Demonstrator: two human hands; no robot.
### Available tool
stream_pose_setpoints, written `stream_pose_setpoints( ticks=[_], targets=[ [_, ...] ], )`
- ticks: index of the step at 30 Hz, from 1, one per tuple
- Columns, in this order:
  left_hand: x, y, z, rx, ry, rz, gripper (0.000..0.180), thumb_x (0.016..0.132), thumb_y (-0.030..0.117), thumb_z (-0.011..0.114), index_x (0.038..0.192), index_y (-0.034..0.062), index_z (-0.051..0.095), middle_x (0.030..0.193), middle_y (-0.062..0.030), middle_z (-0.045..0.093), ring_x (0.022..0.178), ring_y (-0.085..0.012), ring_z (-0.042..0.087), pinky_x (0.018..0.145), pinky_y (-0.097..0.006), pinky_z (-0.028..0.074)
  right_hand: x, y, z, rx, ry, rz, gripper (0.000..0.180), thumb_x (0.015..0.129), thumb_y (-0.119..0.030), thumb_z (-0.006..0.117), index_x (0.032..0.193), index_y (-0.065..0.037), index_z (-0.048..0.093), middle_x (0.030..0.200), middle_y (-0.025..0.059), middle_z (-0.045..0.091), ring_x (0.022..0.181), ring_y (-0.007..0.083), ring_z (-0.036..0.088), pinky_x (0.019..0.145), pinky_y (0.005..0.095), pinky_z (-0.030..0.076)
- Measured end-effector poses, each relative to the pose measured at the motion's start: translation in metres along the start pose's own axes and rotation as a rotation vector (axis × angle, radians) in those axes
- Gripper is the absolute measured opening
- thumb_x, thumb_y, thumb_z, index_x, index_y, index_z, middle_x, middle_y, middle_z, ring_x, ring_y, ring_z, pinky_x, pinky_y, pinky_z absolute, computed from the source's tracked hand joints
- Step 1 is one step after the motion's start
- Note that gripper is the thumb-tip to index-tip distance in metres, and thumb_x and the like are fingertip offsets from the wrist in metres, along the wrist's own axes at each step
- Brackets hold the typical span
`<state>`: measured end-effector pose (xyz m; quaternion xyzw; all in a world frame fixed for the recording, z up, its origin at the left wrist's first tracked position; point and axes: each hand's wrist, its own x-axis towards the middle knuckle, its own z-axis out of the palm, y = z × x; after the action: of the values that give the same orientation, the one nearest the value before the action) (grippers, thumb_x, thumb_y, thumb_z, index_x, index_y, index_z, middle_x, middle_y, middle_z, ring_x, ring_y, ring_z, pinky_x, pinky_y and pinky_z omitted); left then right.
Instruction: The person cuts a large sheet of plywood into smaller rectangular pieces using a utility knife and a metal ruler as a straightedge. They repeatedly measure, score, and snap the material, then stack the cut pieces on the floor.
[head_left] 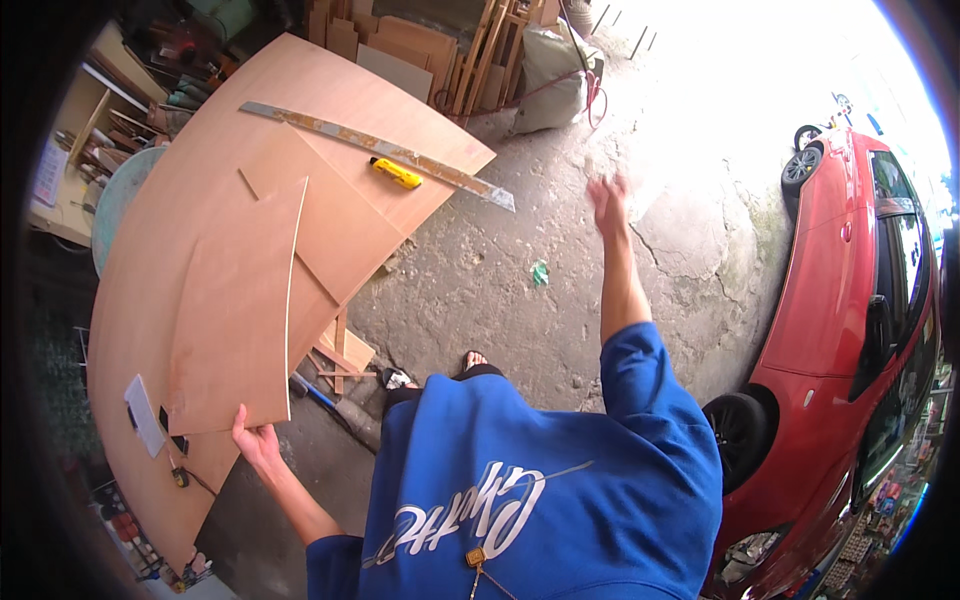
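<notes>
My left hand (257, 442) pinches the near edge of a thin plywood panel (240, 310), fingers beneath it. The panel lies slanted over another cut plywood piece (345, 230) on a large plywood sheet (290, 75). My right hand (609, 204) is raised out to the right over the floor, slightly blurred, fingers loosely apart and nothing seen in them. Beyond the panel, a yellow utility knife (397, 173) rests beside a long, worn metal straightedge (380, 150), whose end overhangs the sheet. A white notepad (146, 415) and a small tape measure (180, 477) lie at the left.
A red car (825, 300) stands along the right. Wood offcuts (345, 350) and a blue-handled tool (315, 393) are on the concrete floor near my feet. Farther off are a pale sack (552, 80) and leaning boards (405, 50). A green scrap (540, 272) lies on the floor.
</notes>
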<state>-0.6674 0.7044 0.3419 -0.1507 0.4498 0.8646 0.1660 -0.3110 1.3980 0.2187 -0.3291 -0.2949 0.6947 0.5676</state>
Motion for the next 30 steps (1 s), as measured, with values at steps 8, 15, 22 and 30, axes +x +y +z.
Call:
stream_pose_setpoints(
  ticks=[8, 15, 22, 30],
  targets=[
    [0.006, -0.033, -0.040, -0.045, -0.028, 0.055, 0.049, 0.074, 0.003, 0.065, 0.121, -0.0020, 0.050, 0.115, -0.0118, 0.058, 0.108, -0.0274, 0.057, 0.095, -0.041, 0.048, -0.061, 0.039, 0.089, -0.526, -0.222, -0.116, 0.026, 0.082, -0.021, 0.067, 0.095, 0.001, 0.064, 0.073, 0.0045, 0.063, 0.064, 0.0120, 0.057, 0.057, 0.0265, 0.044],
    [-0.014, -0.029, -0.091, 0.011, -0.203, 0.117, 0.058, 0.066, 0.004, 0.064, 0.122, -0.0019, 0.048, 0.112, -0.0123, 0.058, 0.105, -0.0302, 0.058, 0.087, -0.044, 0.052, -0.200, 0.131, 0.050, -0.784, -0.230, 0.593, 0.024, 0.084, -0.019, 0.064, 0.102, -0.005, 0.061, 0.084, 0.0032, 0.066, 0.074, 0.0139, 0.064, 0.060, 0.0271, 0.046],
    [0.009, 0.019, -0.096, -0.101, -0.134, -0.078, 0.058, 0.066, 0.023, 0.062, 0.117, -0.0012, 0.049, 0.105, -0.0166, 0.058, 0.093, -0.0329, 0.059, 0.075, -0.046, 0.053, -0.206, 0.134, 0.172, -0.535, -0.566, 0.530, 0.036, 0.086, -0.020, 0.062, 0.116, -0.001, 0.058, 0.103, 0.0095, 0.065, 0.087, 0.0180, 0.064, 0.071, 0.0295, 0.048],
    [0.139, 0.061, -0.107, 0.386, -0.223, -0.360, 0.061, 0.064, 0.021, 0.065, 0.120, 0.0028, 0.048, 0.111, -0.0127, 0.055, 0.101, -0.0322, 0.055, 0.083, -0.046, 0.048, -0.177, 0.167, 0.245, -1.150, -0.696, 0.049, 0.055, 0.084, -0.024, 0.064, 0.131, -0.001, 0.047, 0.127, 0.0153, 0.055, 0.113, 0.0264, 0.054, 0.089, 0.0367, 0.045]
  ],
)
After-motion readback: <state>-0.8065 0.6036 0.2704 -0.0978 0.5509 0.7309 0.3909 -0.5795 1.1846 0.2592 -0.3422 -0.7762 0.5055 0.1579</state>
